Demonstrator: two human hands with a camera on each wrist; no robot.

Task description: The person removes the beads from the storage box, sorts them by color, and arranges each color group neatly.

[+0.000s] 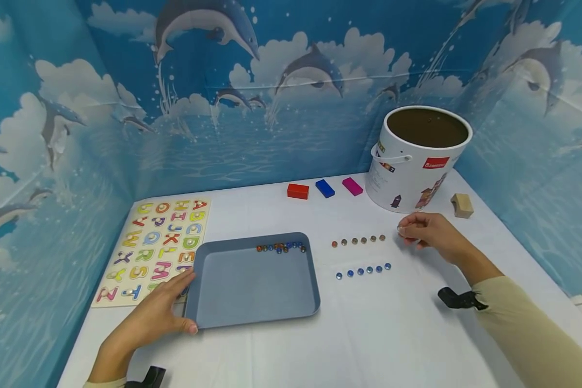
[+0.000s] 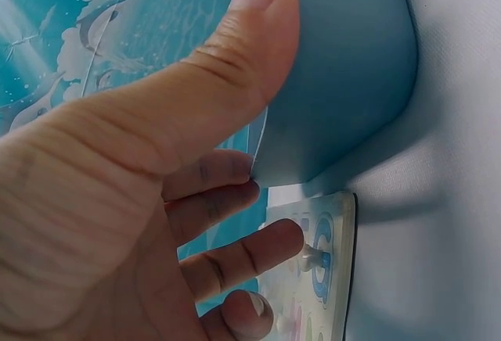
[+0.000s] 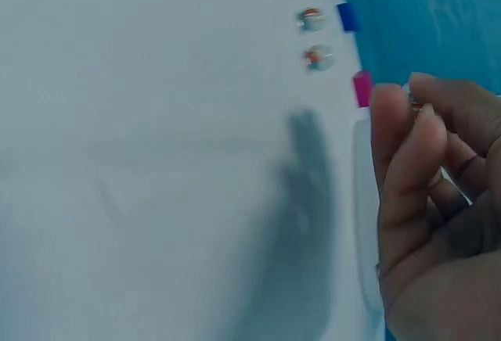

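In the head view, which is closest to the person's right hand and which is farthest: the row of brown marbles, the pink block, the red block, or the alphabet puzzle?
From the right hand, nearest first:
1. Row of brown marbles, just left of the fingertips.
2. Pink block, farther back, beside the white bucket.
3. Red block, farther left in the same row of blocks.
4. Alphabet puzzle, at the table's far left, beyond the grey tray.

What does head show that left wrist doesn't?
Only head: the right hand with fingertips pinched together at the end of the brown marble row, the blue marble row, marbles inside the tray, three blocks, the bucket. Only left wrist: the thumb pressed on the tray's corner, fingers curled beneath its edge, close up. Both: the left hand gripping the tray, the letter puzzle beside it.
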